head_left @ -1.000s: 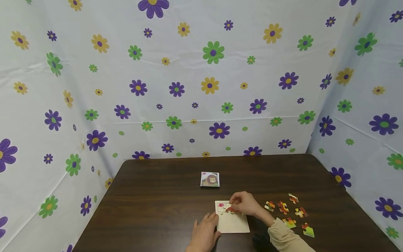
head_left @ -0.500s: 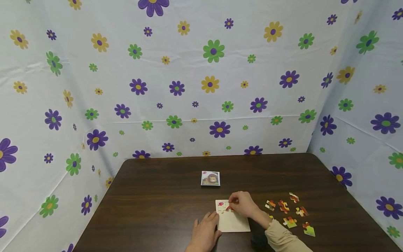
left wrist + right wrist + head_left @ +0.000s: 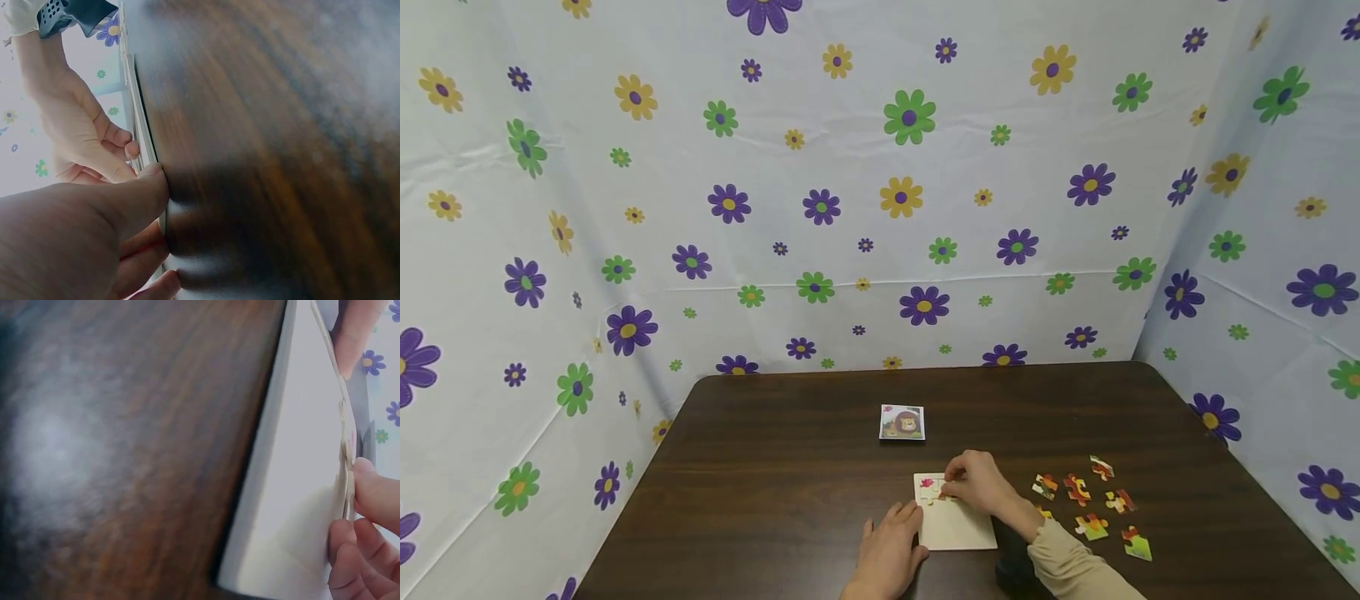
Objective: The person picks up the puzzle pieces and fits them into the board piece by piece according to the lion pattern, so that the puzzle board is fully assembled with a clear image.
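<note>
A pale square puzzle board (image 3: 957,529) lies near the table's front. Puzzle pieces, one with a pink flower (image 3: 927,484), sit along its far edge. My right hand (image 3: 979,483) pinches a puzzle piece at the top of the board; the fingers mostly cover it. In the right wrist view, thumb and fingertips of that right hand (image 3: 365,537) meet at the thin pieces over the board (image 3: 290,469). My left hand (image 3: 887,550) rests at the board's left edge with fingers extended. The left wrist view shows its thumb (image 3: 147,187) against the board's side.
Several loose puzzle pieces (image 3: 1092,527) are scattered on the dark wooden table (image 3: 760,492), right of the board. A small lion picture card (image 3: 902,423) lies behind the board. A flower-printed white cloth (image 3: 850,167) surrounds the table's back and sides.
My right hand shifts slightly left along the board's top with the piece, and less of the reddish part shows. My left hand stays at the edge.
</note>
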A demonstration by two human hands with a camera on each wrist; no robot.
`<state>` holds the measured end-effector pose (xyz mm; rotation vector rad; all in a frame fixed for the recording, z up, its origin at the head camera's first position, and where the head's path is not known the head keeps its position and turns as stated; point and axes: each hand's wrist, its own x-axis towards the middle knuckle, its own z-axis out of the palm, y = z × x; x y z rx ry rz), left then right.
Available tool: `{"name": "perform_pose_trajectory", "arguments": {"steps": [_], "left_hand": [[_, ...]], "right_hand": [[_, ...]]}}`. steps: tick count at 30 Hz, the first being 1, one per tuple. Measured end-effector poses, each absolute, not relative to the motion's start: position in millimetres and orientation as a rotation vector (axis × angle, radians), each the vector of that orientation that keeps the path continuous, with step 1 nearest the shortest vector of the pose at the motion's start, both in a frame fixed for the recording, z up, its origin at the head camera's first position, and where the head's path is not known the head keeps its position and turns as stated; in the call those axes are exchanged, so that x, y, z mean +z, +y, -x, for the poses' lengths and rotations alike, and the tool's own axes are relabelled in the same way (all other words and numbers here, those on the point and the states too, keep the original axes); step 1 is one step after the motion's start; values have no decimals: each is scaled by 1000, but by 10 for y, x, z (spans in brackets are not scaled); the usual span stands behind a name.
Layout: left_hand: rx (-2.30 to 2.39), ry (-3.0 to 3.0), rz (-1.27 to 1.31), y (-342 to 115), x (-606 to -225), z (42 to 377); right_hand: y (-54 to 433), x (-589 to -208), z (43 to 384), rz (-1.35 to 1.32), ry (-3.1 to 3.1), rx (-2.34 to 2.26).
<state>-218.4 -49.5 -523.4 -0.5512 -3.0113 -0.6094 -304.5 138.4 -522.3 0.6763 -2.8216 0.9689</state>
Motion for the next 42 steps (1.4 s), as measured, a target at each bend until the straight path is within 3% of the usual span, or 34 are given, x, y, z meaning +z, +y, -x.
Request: {"name": "perform_pose_trajectory", "arguments": {"steps": [17,27,42], "left_hand": [[-623,-3004,551,-507,-5232,2170],[-621,-2993,560,-497,-5245,2167],[-563,-3001,561,-498,-5213,2192]], "right_hand": [[1355,-5301,3008,-688,-2734,886],[1518,-5302,3026,-913,-2701,883],[1562,-5314,3047,-934,-2731,939]]}}
